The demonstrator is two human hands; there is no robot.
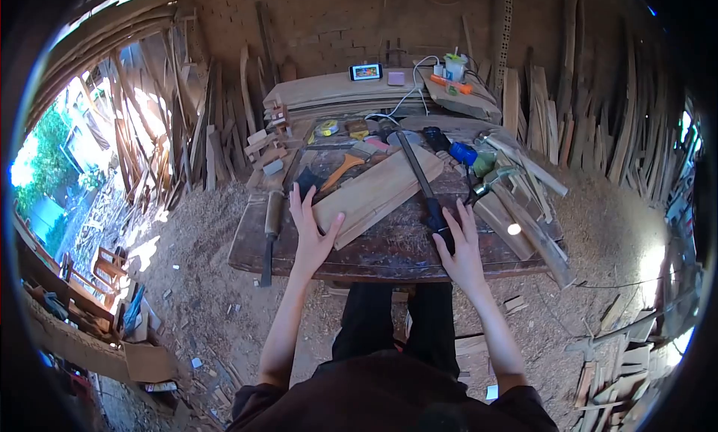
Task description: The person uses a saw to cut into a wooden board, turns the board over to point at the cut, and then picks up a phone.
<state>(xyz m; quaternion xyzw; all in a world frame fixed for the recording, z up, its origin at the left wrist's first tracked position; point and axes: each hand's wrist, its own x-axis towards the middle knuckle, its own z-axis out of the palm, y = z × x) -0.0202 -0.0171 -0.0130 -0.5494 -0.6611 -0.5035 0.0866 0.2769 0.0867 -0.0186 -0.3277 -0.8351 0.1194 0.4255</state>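
Note:
A pale wooden board (374,192) lies slantwise on the dark worktable (351,261). At its left end rests my left hand (310,226), fingers spread and thumb along the board's near corner. Across the board's right part lies a long, narrow, dark-bladed tool with a black handle (434,216). My right hand (464,252) is right at this handle, fingers extended and apart. Left of my left hand is a chisel (274,215) with a wooden handle, its blade over the table's front edge. A brush with an orange handle (344,170) lies behind the board.
A hammer (495,178) and wood strips (535,234) crowd the right side. At the back are a tape measure (327,128), a blue object (463,154) and a white cable (407,99). A lit phone (366,72) stands on stacked planks (321,94). Shavings cover the floor.

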